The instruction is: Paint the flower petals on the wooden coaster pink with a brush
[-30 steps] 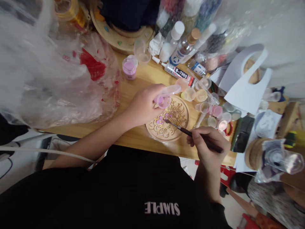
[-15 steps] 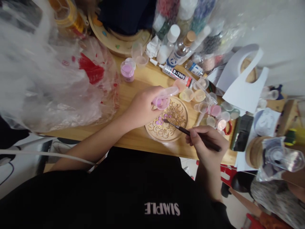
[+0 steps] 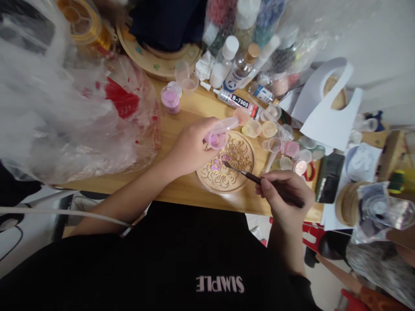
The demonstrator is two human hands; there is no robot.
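A round wooden disc (image 3: 240,179) carved with a gold-outlined flower lies near the table's front edge; some petals are filled in purple. My left hand (image 3: 189,144) is closed around a small clear cup of pink paint (image 3: 218,138), its lid flipped open, held over the disc's upper left rim. My right hand (image 3: 285,194) pinches a thin dark brush (image 3: 251,176). The brush tip rests on the flower's centre.
A large crumpled plastic bag (image 3: 71,112) fills the table's left. Behind the disc lie a B-7000 glue tube (image 3: 238,101), bottles (image 3: 241,67), a pink jar (image 3: 170,98) and several small paint cups (image 3: 285,149). White card (image 3: 327,116) and clutter sit right.
The camera view shifted slightly. Both hands keep their grips, and the brush tip stays on the middle of the carved flower.
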